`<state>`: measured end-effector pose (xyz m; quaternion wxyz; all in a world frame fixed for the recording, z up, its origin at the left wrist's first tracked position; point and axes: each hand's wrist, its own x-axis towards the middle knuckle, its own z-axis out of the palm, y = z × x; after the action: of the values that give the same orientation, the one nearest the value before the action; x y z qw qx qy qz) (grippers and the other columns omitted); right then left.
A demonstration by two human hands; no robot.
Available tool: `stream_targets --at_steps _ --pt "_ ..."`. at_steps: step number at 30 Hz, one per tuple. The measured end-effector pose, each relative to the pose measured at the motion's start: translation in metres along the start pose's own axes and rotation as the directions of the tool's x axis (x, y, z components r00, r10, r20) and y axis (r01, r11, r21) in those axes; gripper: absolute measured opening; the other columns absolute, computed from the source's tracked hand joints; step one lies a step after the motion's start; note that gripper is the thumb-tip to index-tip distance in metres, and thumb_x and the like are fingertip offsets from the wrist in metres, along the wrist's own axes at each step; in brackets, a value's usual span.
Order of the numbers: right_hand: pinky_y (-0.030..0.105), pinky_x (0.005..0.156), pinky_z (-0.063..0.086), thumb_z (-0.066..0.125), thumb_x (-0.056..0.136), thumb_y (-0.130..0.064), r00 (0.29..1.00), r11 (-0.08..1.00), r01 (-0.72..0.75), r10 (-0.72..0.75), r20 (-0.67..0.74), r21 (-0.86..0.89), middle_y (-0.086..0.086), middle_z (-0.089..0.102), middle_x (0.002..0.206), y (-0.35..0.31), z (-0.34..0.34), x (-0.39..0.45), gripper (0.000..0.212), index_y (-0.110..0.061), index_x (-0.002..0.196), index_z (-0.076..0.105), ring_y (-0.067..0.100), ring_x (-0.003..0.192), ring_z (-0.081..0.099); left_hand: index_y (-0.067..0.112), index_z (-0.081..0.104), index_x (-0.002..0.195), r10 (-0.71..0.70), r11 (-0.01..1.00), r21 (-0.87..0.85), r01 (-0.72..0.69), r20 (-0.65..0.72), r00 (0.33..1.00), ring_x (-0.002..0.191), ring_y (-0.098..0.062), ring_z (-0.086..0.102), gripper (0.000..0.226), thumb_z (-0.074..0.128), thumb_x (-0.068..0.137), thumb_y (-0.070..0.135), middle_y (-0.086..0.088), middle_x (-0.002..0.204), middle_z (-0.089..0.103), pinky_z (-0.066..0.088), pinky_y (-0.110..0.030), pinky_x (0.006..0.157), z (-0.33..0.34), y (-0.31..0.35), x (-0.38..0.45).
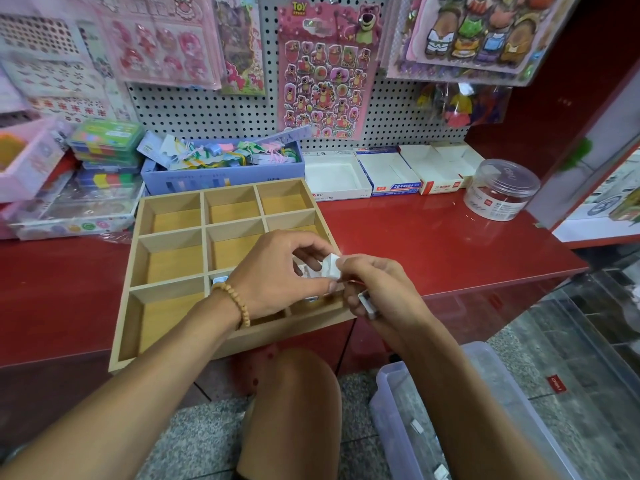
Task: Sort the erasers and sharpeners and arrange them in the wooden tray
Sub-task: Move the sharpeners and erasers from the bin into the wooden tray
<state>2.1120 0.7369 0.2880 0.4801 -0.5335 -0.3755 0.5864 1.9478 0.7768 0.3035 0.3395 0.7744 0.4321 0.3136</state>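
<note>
- The left hand [277, 271] pinched white erasers [329, 266] above the wooden tray [166, 258].
- The right hand [377, 289] curled around another small white eraser [367, 304], fingertips touching the same erasers.

Red counter [433, 237] across the middle, white pegboard [214, 109] on the far wall hung with sticker sheets [323, 81] (mostly pink), red panel [554, 109] at right, speckled grey floor [194, 434] near, clear bin [467, 410] near right.
</note>
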Motion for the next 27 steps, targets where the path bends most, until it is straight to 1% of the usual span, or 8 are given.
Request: stream_targets --at_steps 1,3,5,7,12,17,23,27 --pt "0.020 0.038 0.025 0.057 0.096 -0.007 1.000 1.000 -0.006 0.005 -0.016 -0.018 0.001 0.056 0.055 0.001 0.000 0.001 0.013 0.002 0.090 0.064 0.009 0.041 0.037 0.023 0.073 0.090 -0.015 0.998 0.061 0.015 0.003 1.000 0.077 -0.006 0.064 0.030 0.088 0.065 0.025 0.010 0.084 0.070 0.054 -0.027 0.069 -0.002 -0.001 0.001" --pt "0.019 0.035 0.027 0.058 0.095 -0.007 0.997 0.999 -0.013 0.009 -0.080 -0.048 0.002 0.060 0.062 0.001 -0.002 0.004 0.012 -0.003 0.087 0.067 0.010 0.042 0.038 0.027 0.071 0.092 -0.041 0.947 0.319 0.023 0.049 0.998 0.077 -0.008 0.061 0.029 0.084 0.067 0.035 0.013 0.085 0.066 0.053 -0.031 0.072 -0.006 -0.005 0.003" --pt "0.019 0.035 0.027 0.057 0.095 -0.007 0.989 0.998 -0.010 0.002 -0.146 -0.055 0.002 0.057 0.063 0.002 -0.007 0.005 0.013 -0.005 0.086 0.066 0.010 0.044 0.038 0.029 0.069 0.098 -0.104 0.809 0.588 0.008 0.128 0.986 0.082 -0.010 0.055 0.029 0.075 0.074 0.042 0.014 0.087 0.058 0.050 -0.032 0.071 -0.007 -0.008 0.004" --pt "0.019 0.034 0.028 0.056 0.095 -0.006 0.983 0.998 -0.004 -0.008 -0.185 -0.067 0.001 0.054 0.061 0.002 -0.013 0.006 0.013 -0.005 0.085 0.065 0.010 0.044 0.039 0.030 0.067 0.104 -0.157 0.710 0.704 -0.007 0.169 0.973 0.088 -0.012 0.052 0.030 0.070 0.078 0.046 0.012 0.091 0.055 0.045 -0.029 0.070 -0.004 -0.012 0.004" --pt "0.018 0.034 0.031 0.054 0.096 -0.005 0.977 0.997 -0.002 -0.013 -0.211 -0.073 0.003 0.052 0.062 0.003 -0.020 0.006 0.015 -0.004 0.086 0.065 0.008 0.041 0.040 0.029 0.065 0.118 -0.166 0.612 0.791 -0.003 0.133 0.977 0.110 -0.017 0.052 0.040 0.068 0.081 0.044 0.007 0.112 0.062 0.040 -0.032 0.090 0.009 -0.019 0.007" --pt "0.018 0.034 0.030 0.054 0.095 -0.006 0.975 0.998 -0.001 -0.012 -0.221 -0.062 0.001 0.053 0.061 0.006 -0.022 0.008 0.016 -0.007 0.084 0.066 0.008 0.041 0.040 0.031 0.065 0.121 -0.184 0.527 0.850 0.014 0.099 0.978 0.112 -0.017 0.050 0.039 0.068 0.084 0.042 0.007 0.116 0.062 0.039 -0.033 0.091 0.017 -0.021 0.009" --pt "0.019 0.035 0.030 0.055 0.094 -0.005 0.973 0.998 -0.005 -0.008 -0.230 -0.057 0.000 0.054 0.059 0.010 -0.023 0.011 0.017 -0.009 0.081 0.065 0.009 0.043 0.040 0.030 0.067 0.108 -0.227 0.525 0.850 0.049 0.083 0.970 0.106 -0.018 0.053 0.030 0.064 0.081 0.041 0.007 0.107 0.063 0.037 -0.033 0.087 0.014 -0.018 0.011" --pt "0.019 0.035 0.030 0.055 0.095 -0.005 0.974 0.999 -0.012 0.002 -0.227 -0.039 0.000 0.053 0.059 0.012 -0.024 0.011 0.016 -0.007 0.082 0.064 0.009 0.042 0.040 0.031 0.067 0.103 -0.231 0.574 0.815 0.082 0.065 0.971 0.107 -0.017 0.050 0.025 0.064 0.080 0.038 0.007 0.098 0.051 0.037 -0.031 0.087 0.012 -0.019 0.007"
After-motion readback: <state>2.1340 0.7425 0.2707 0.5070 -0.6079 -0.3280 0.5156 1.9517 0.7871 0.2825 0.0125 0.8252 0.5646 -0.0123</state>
